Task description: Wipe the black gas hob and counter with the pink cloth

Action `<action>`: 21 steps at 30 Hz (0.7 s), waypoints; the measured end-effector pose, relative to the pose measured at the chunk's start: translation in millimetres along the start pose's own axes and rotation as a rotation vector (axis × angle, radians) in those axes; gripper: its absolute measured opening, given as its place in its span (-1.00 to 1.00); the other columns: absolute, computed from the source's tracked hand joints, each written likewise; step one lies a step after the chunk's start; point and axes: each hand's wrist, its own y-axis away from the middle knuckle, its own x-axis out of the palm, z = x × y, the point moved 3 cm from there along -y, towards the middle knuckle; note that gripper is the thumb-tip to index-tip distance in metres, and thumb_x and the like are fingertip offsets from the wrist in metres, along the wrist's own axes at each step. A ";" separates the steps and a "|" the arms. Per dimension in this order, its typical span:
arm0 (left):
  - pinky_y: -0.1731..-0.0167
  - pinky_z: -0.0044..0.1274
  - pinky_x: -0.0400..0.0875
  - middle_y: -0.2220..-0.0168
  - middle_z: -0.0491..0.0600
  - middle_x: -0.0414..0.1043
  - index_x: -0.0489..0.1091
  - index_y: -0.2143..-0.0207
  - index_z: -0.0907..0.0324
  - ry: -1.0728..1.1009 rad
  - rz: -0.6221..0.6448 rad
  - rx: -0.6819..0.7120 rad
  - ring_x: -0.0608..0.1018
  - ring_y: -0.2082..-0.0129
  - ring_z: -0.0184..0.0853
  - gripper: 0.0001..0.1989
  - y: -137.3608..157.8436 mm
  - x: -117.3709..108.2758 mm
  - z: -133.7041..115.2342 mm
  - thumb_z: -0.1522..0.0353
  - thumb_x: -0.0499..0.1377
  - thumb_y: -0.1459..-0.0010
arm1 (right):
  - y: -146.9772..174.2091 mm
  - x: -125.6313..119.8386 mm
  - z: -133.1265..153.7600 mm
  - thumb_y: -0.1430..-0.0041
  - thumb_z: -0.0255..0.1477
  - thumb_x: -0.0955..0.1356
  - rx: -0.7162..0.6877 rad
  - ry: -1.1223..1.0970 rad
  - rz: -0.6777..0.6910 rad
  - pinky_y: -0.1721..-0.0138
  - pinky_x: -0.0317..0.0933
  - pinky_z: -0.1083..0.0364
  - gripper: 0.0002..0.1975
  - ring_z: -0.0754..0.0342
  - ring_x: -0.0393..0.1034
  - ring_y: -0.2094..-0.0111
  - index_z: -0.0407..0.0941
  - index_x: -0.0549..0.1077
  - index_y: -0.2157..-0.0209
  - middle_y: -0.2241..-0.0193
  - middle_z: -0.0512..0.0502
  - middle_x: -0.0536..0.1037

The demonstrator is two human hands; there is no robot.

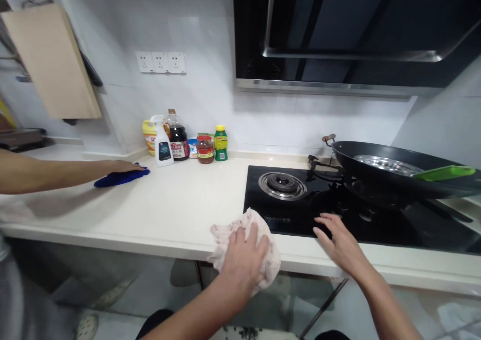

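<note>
My left hand [244,260] presses a crumpled pale pink cloth [271,260] at the counter's front edge, fingers curled over it. Part of the cloth hangs below the edge. Just right of it lies the black glass gas stove [293,225], its left burner [282,185] bare. My right hand [340,242] hovers at or touches the stove's front rim with fingers apart, holding nothing; contact cannot be made out. A large black wok [361,172] rests on the right burner, with a shiny perforated metal piece [389,164] and a green-handled utensil [445,173] in it.
At left, another person's hand [122,166] holds a blue cloth [120,178] on the white counter [180,195]. Along the wall stand a spray bottle [164,144], a dark sauce bottle [178,142], a red-lidded jar [205,149] and a green bottle [221,143]. A range hood [338,84] overhangs the stove.
</note>
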 end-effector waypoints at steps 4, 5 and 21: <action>-0.03 -0.06 0.25 -0.33 0.31 0.21 0.30 -0.25 0.11 -0.019 -0.028 0.129 0.37 -0.17 0.20 -0.22 -25.0 6.8 -59.8 0.03 0.37 -0.04 | 7.7 17.1 -9.1 -0.37 -0.08 0.19 -0.006 0.027 0.064 -0.21 0.26 -0.21 -0.53 -0.18 0.39 -0.14 -0.08 0.50 -0.02 -0.09 -0.25 0.48; 0.00 -0.09 0.26 -0.30 0.28 0.25 0.33 -0.21 0.08 -0.015 -0.068 0.192 0.39 -0.15 0.16 -0.36 -30.1 10.2 -74.3 0.08 0.32 -0.13 | 8.6 18.8 -10.7 -0.38 -0.08 0.18 -0.008 0.022 0.064 -0.22 0.25 -0.20 -0.53 -0.17 0.39 -0.14 -0.08 0.51 -0.02 -0.09 -0.25 0.48; 0.05 -0.21 0.32 -0.23 0.18 0.31 0.23 -0.24 0.01 0.054 -0.258 0.165 0.45 -0.05 0.02 -0.20 48.0 25.6 66.6 0.08 0.42 -0.01 | 15.2 28.6 -46.3 -0.31 0.04 0.23 0.025 -0.043 0.142 -0.25 0.21 -0.29 -0.45 -0.24 0.36 -0.20 -0.05 0.51 -0.06 -0.16 -0.22 0.46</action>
